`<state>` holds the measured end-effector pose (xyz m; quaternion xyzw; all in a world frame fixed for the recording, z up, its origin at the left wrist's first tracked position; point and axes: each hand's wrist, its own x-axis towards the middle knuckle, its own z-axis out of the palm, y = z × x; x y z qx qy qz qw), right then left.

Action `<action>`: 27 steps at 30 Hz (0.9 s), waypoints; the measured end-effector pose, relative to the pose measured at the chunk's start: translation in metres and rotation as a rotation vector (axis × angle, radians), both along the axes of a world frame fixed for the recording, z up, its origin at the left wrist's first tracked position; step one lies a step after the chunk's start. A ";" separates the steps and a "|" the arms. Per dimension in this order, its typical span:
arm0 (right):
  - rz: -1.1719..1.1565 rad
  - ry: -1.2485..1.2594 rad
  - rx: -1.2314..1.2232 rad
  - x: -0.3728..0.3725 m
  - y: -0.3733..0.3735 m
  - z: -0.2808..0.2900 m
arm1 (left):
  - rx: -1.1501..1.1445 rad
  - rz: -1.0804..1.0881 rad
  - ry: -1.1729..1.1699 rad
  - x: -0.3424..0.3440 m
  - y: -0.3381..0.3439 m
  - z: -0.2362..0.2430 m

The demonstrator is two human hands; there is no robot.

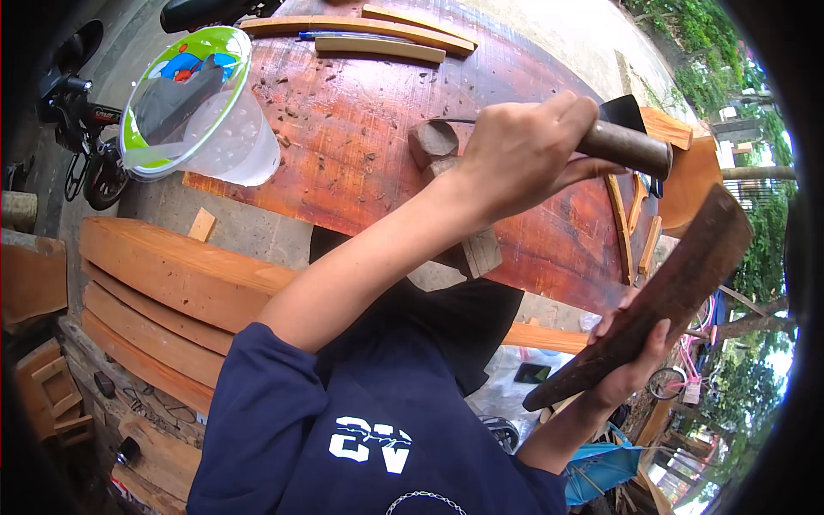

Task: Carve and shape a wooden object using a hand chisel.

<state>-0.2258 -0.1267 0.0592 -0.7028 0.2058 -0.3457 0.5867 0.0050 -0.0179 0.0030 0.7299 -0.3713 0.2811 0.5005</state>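
My left hand (pixel 532 150) is closed round the thick round handle (pixel 631 150) of a chisel, its butt end pointing right. A thin dark blade (pixel 457 120) shows left of the fist, close above a carved piece of wood (pixel 433 144) on the table. My left forearm covers the middle of that piece; its near end (pixel 482 251) shows below the arm. At the lower right my right hand (pixel 639 360) grips a long, dark, flat wooden bat (pixel 657 300), held at a slant. The bat's upper end is below and right of the chisel handle, apart from it.
Wood chips lie over the reddish-brown tabletop (pixel 343 184). A clear bucket with a green rim (pixel 245 64) stands at its left edge. Wooden strips (pixel 378 50) lie at the back, more (pixel 620 227) at the right. Curved beams (pixel 172 262) are stacked on the left.
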 end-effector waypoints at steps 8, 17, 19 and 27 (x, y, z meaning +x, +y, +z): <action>0.009 -0.071 0.053 -0.014 -0.015 0.002 | 0.077 -0.147 -0.120 -0.005 -0.002 -0.004; 0.026 -0.007 0.029 -0.013 -0.006 -0.006 | -0.016 -0.121 -0.066 -0.003 -0.002 0.000; 0.043 -0.002 0.032 -0.012 -0.006 -0.007 | -0.031 -0.125 -0.061 -0.002 -0.004 0.000; 0.046 0.012 0.049 -0.010 -0.010 -0.008 | 0.035 -0.129 -0.014 -0.001 -0.001 0.002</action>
